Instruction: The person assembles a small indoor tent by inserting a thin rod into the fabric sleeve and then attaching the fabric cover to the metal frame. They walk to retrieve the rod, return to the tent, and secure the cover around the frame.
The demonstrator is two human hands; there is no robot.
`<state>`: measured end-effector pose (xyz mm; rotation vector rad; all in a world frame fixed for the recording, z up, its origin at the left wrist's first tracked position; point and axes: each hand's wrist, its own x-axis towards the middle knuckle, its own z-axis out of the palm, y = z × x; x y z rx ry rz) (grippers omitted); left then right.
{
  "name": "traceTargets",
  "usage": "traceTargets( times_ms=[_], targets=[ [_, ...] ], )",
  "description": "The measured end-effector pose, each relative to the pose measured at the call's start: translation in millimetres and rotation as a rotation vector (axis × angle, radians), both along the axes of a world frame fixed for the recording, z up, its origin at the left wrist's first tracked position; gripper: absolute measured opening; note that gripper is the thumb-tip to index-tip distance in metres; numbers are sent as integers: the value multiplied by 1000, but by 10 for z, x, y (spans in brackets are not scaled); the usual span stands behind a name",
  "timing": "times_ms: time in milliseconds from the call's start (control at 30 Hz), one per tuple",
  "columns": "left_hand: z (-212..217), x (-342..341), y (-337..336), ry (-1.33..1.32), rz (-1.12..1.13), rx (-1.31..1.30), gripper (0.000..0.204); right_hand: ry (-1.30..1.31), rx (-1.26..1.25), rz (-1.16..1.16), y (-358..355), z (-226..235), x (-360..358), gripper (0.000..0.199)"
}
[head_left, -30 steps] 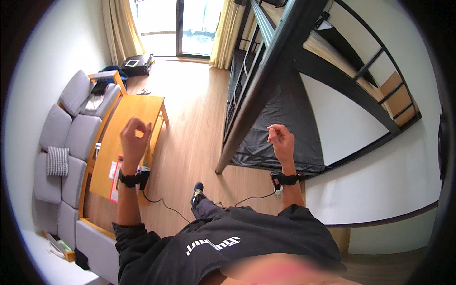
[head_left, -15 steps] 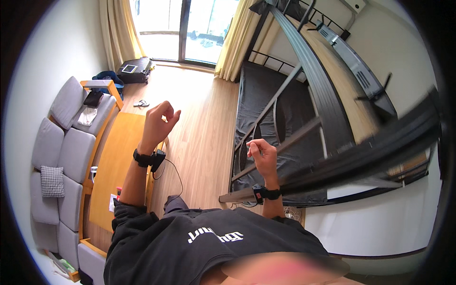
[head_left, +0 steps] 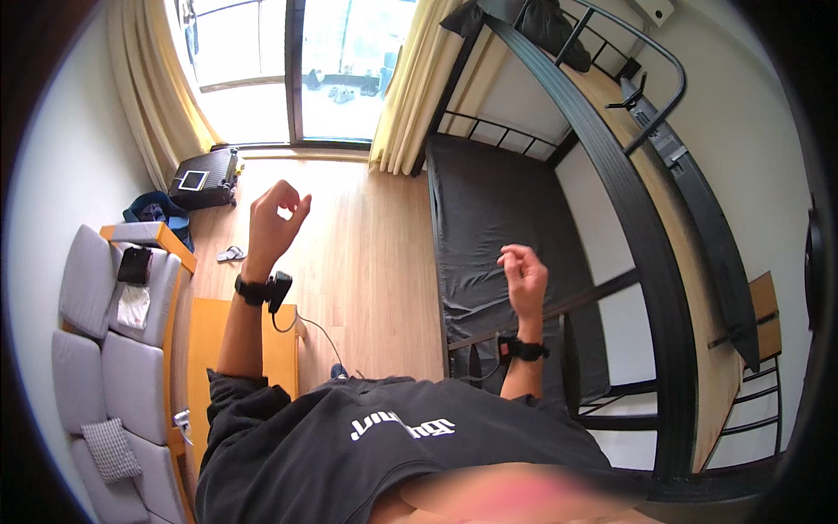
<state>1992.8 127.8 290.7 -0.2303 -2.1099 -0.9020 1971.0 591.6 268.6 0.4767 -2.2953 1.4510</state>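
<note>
My left hand (head_left: 278,218) is raised in front of me over the wooden floor, loosely curled. A gap shows between its thumb and bent fingers, and nothing is in it. Farther right, my right hand (head_left: 525,284) is held up with its fingers drawn in together; I see nothing in them. Behind it in the picture lies the dark mattress (head_left: 489,210) of the lower bunk, which it does not appear to touch. Each wrist wears a black strap with a small device; a cable (head_left: 323,330) hangs from the left device (head_left: 279,293).
A wooden table (head_left: 205,341) and grey sofa (head_left: 131,375) stand left. Beyond them are a slipper (head_left: 231,254), a blue bag (head_left: 161,210) and a black suitcase (head_left: 205,179) near the glass door (head_left: 336,79). The bunk bed's dark rail (head_left: 650,288) runs along the right.
My view has shifted forward along the room: the door and suitcase look nearer, the table sits lower. My right hand is farther right in the picture; both hands keep similar curled shapes.
</note>
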Motion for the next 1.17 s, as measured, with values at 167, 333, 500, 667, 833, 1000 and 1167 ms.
traceTargets(
  times_ms=[167, 333, 500, 667, 833, 1000, 1167],
  targets=[
    [196, -1466, -317, -8, -126, -19, 16, 112, -9, -114, -212, 235, -1069, 17],
    [259, -2972, -359, -48, -211, -93, 13, 208, 22, -163, -280, 246, -2278, 18],
    [483, -4463, -319, -40, -370, -126, 14, 238, -10, -192, -402, 277, -3701, 18],
    [984, -5899, -305, 23, -445, -179, 17, 312, 34, -175, -755, 726, -4970, 18],
    [1363, -7422, -88, 137, -609, -272, 23, 436, 199, -166, -1119, 1362, -6041, 16],
    [1552, -9018, 279, 212, -760, -323, 37, 585, 453, -307, -1367, 1830, -7033, 16],
    [1657, -10325, 311, 134, -955, -384, 52, 663, 715, -465, -1621, 2425, -7901, 20]
  ],
)
